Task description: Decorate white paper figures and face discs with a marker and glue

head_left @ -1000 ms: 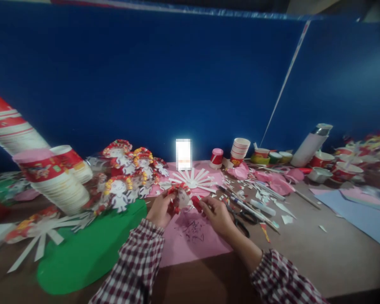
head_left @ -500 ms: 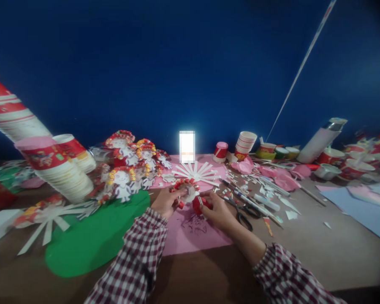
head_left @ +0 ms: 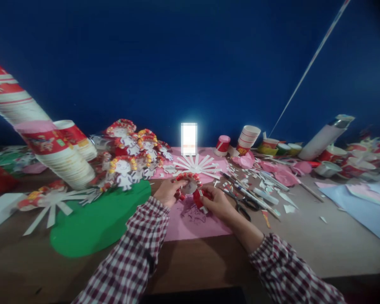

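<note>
My left hand [head_left: 168,192] is closed on the rim of a cut paper cup [head_left: 190,187], whose pale round base faces me and whose red strips curl around its edge. At its lower right, my right hand [head_left: 218,203] pinches one red strip [head_left: 197,196] between thumb and fingers. A white tip of that strip pokes out below the fingers. Under both hands lies a pink sheet [head_left: 180,230] with dark scribbles. Just beyond them is a white paper cup cut into flat, spread strips [head_left: 198,166].
Left of my hands are a green paper shape [head_left: 91,230], paper dolls [head_left: 123,169] with curled frames and stacked paper cups [head_left: 63,164]. To the right lie scissors [head_left: 242,209], markers [head_left: 240,188] and paper scraps. More cups [head_left: 248,137] stand at the back.
The red piece at my right fingers was a compact curl; now it hangs longer, with a white end showing. The view has tipped slightly, and both hands stay near the cup.
</note>
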`<action>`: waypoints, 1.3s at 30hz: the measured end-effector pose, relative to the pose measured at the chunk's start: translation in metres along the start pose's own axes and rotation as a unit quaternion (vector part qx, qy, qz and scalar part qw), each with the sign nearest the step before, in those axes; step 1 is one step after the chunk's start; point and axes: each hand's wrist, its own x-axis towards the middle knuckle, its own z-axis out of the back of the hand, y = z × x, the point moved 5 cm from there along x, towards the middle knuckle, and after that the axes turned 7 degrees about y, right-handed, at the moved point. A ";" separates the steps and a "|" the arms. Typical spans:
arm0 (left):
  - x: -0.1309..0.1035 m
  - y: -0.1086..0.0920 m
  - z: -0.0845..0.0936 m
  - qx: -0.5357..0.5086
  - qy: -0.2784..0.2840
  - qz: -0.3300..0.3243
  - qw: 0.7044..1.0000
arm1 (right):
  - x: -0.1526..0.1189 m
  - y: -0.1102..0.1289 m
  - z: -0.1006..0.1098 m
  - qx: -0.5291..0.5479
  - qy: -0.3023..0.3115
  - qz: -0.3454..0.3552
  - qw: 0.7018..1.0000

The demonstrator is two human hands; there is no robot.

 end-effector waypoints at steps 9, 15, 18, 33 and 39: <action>0.000 -0.006 0.001 -0.018 -0.006 -0.008 1.000 | 0.001 0.009 -0.001 -0.017 0.005 0.059 0.998; -0.001 -0.019 0.010 -0.002 -0.054 -0.043 0.998 | -0.021 0.045 0.015 -0.304 -0.155 0.283 0.896; -0.003 -0.018 0.009 0.052 -0.051 -0.040 0.997 | -0.037 0.061 0.014 -0.378 -0.196 0.379 0.822; -0.007 -0.004 -0.012 0.246 0.040 -0.059 0.967 | -0.115 0.061 -0.018 -0.570 -0.195 0.341 0.722; -0.008 -0.007 -0.013 0.239 0.051 -0.087 0.966 | -0.110 0.052 -0.022 -0.625 -0.196 0.242 0.716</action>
